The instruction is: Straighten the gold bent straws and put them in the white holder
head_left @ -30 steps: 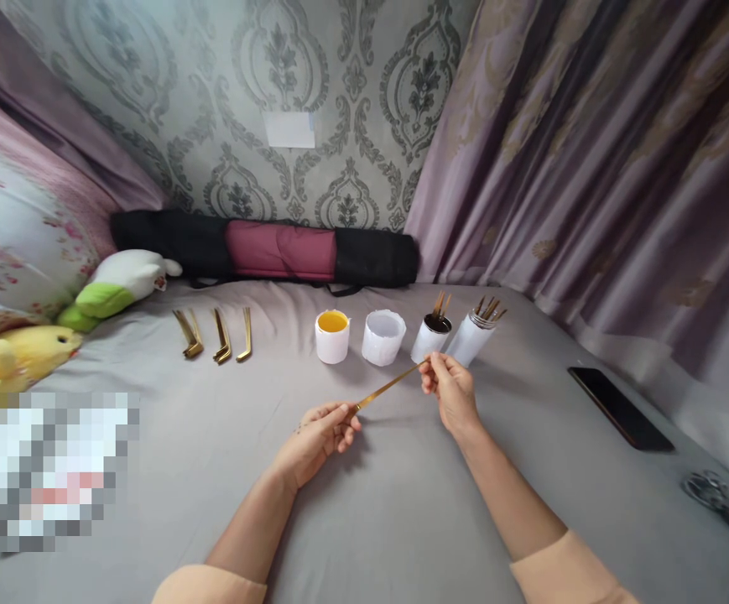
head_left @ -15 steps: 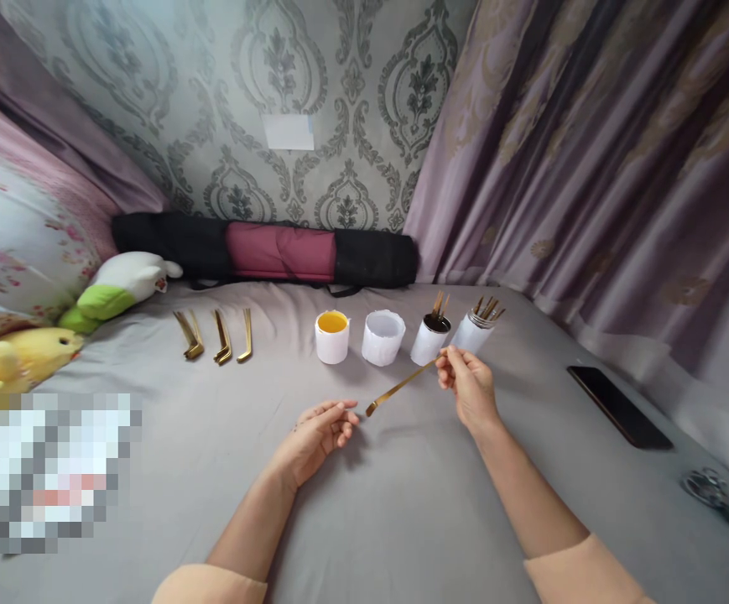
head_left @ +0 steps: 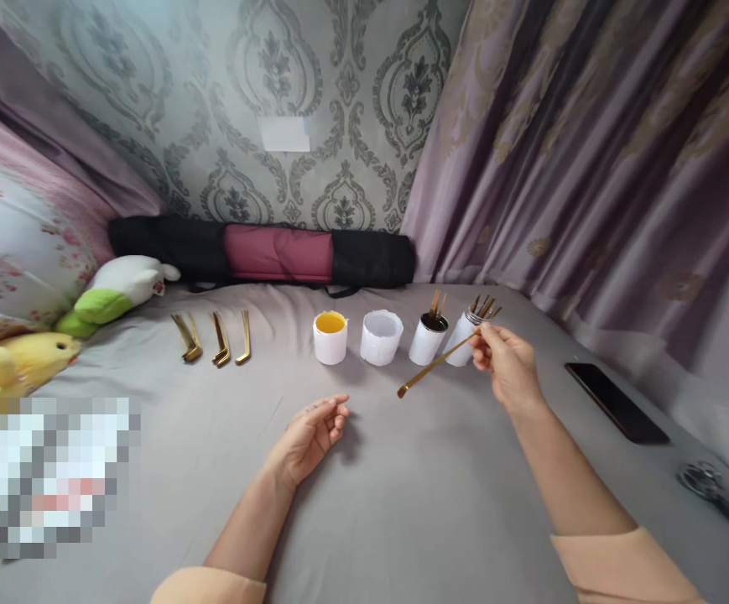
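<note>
My right hand (head_left: 507,362) pinches the upper end of a thin gold stick (head_left: 434,363), which slants down to the left above the grey sheet. It hovers just in front of a white cup (head_left: 465,339) full of similar sticks. Next to that stands a dark-filled cup (head_left: 428,336) with two sticks, then an empty white cup (head_left: 381,336) and a cup of yellow stuff (head_left: 330,335). My left hand (head_left: 311,436) rests on the sheet, palm up, fingers loosely curled and holding nothing.
Three pairs of bent gold sticks (head_left: 216,338) lie at the back left. A black and maroon bag (head_left: 263,252) lines the wall. Soft toys (head_left: 112,289) sit at the left, a phone (head_left: 616,401) and scissors (head_left: 710,491) at the right beside the curtain.
My left hand let go of the stick's lower end and stayed on the sheet. My right hand carried the stick to the right and back, toward the rightmost cup.
</note>
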### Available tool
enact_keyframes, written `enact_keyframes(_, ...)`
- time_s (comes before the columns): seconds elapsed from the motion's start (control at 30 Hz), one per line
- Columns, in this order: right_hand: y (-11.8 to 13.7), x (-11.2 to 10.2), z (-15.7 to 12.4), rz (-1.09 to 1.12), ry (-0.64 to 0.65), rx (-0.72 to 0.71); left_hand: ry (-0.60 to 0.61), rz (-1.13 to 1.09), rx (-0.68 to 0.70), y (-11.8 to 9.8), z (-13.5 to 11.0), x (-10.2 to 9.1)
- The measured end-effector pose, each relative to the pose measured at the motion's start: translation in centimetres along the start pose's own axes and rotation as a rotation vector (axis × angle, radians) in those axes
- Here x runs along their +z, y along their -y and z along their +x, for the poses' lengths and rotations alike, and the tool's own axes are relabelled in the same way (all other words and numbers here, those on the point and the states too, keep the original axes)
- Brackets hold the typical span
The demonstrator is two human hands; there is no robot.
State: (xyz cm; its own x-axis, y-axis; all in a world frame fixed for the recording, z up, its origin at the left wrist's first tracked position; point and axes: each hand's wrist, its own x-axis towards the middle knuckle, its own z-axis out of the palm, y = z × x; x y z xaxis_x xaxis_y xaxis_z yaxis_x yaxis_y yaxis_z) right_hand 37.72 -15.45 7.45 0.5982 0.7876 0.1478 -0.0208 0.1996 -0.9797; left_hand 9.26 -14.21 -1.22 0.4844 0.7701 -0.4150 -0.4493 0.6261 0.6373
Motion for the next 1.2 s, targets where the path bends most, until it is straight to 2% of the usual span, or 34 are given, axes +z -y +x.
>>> enact_keyframes(0.27,3.1,-0.7,1.8,-0.043,-0.074,-0.075,0.025,-0.015,0.009,0.0,0.1,-0.4)
enact_keyframes(0.53,4.9,-1.2,3.7,-0.099,-0.155,-0.174,0.037,-0.031,0.013,0.0,0.2,-0.4)
enact_keyframes(0.9,5.6,-1.7,5.6,-0.171,-0.253,-0.264,0.041,-0.048,0.012,0.0,0.2,-0.6)
enact_keyframes(1.2,5.6,-1.2,6.6,-0.233,-0.337,-0.414,0.041,-0.056,0.016,0.1,0.3,-0.7)
